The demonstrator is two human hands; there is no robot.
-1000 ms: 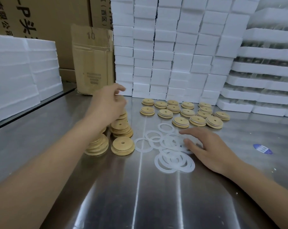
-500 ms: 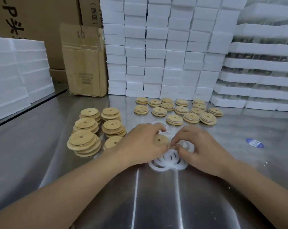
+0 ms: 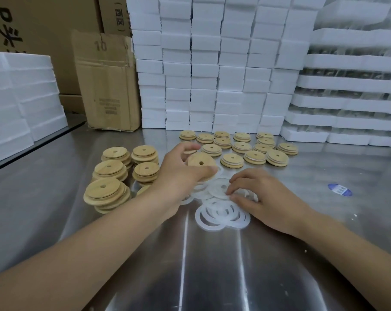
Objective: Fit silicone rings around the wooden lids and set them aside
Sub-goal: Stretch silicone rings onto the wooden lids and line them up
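While loose silicone rings (image 3: 221, 217) are lying overlapped on the steel table (image 3: 190, 277) nearest the camera, right hand (image 3: 264, 198) is resting just behind them, fingers curled, thumb and fingertips pinching one ring (image 3: 220, 189) in the pile. Left hand (image 3: 179, 173) is gripping a wooden lid (image 3: 200, 162) between thumb and curled fingers, tilted, just above the rings. Bare lid stacks (image 3: 109, 176) are standing to its left. Ringed lids (image 3: 241, 147) are lying in rows further back, foam blocks (image 3: 212, 75) behind.

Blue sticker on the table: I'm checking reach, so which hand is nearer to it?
Right. The right hand, pinching at the silicone rings, is left of the blue sticker with bare table between; the left hand, holding a wooden lid, lies farther left.
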